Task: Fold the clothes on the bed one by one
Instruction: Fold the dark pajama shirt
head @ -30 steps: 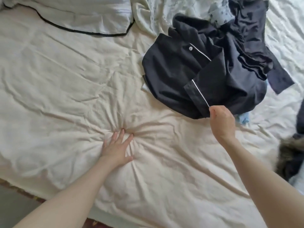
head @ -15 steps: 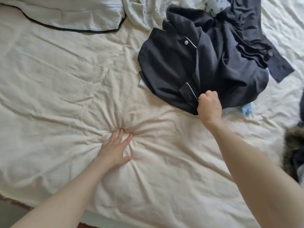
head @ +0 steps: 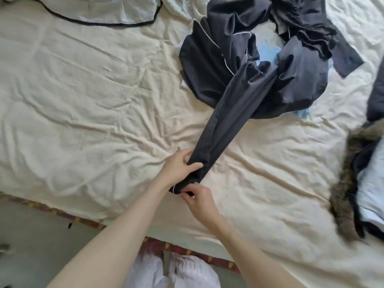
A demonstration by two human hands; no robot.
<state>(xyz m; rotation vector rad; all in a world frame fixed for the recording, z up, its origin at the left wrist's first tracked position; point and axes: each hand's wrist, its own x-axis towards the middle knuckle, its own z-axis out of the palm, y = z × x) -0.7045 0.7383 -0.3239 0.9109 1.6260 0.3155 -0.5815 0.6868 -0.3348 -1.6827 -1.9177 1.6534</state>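
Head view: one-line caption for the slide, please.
Both hands, left and right, grip a dark sleeve, stretched from the pile.

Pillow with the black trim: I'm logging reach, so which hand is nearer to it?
Left. The left hand grips the dark sleeve below the pillow; the right hand pinches the cuff, nearer the bed's edge.

Both forearms are bare to the hands, with no sleeves, rings or watch visible.
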